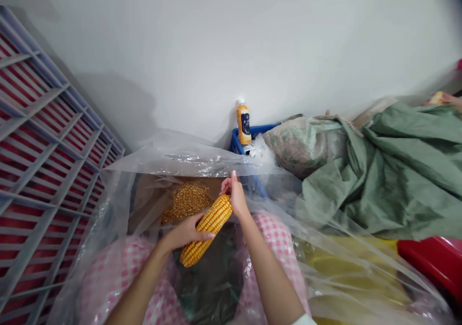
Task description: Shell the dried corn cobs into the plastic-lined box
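My left hand (193, 233) is closed around an ear of corn (212, 218), thumb across its near side. The ear is yellow-orange, husked and tilted, its upper end pointing away to the right. At that end is my right hand (234, 195), its thumb raised and its fingers loosely curled just beyond the tip. It appears to touch the ear without wrapping round it. Beyond my left hand, a heap of loose corn kernels (189, 199) lies on a brown surface inside clear plastic sheeting (169, 159).
A slatted plastic crate (54, 144) rises on the left. Ahead, an orange drink bottle (244, 123) stands at a blue basket (236, 144) by the white wall (231, 41). Green cloth (404, 171) is heaped on the right, above a red object (433, 262). Pink checked fabric (276, 238) covers my legs.
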`<action>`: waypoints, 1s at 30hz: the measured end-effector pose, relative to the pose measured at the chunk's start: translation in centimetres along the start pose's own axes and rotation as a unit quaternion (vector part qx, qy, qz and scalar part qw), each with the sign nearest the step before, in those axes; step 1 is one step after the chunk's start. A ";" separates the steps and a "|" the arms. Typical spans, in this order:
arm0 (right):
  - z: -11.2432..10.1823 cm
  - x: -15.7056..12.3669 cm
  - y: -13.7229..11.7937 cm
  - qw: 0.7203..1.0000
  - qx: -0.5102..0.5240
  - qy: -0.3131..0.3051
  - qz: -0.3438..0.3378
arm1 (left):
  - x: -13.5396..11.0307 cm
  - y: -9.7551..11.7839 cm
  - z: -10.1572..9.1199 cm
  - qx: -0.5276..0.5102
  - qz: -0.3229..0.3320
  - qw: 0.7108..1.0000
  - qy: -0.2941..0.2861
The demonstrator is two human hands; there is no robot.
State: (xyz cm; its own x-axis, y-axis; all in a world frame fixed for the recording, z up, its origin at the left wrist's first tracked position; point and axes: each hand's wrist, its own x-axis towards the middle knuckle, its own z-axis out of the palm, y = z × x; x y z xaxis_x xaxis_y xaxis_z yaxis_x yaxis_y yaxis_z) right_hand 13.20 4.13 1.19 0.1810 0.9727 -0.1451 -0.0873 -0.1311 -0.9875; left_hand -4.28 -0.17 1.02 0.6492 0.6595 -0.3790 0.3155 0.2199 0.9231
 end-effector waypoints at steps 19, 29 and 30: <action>-0.7 -0.2 -1.5 0.952 0.251 -0.068 0.164 | -0.4 -0.1 -0.5 -0.104 -0.018 0.994 0.027; 1.8 -2.3 -0.5 0.933 0.195 -0.267 0.139 | -0.5 0.1 1.0 -0.291 0.002 0.953 0.088; 1.9 -2.5 -0.4 0.934 0.188 -0.273 0.131 | -0.3 0.1 1.0 -0.301 0.005 0.948 0.103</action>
State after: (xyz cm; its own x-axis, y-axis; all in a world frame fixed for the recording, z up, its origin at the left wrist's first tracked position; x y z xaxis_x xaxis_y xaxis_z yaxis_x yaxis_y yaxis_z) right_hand 10.94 2.15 2.04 -0.4128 0.8827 -0.2247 -0.4144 -0.4017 -0.8167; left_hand -3.77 -1.06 1.17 0.4819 0.7760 -0.4069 -0.1828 0.5431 0.8195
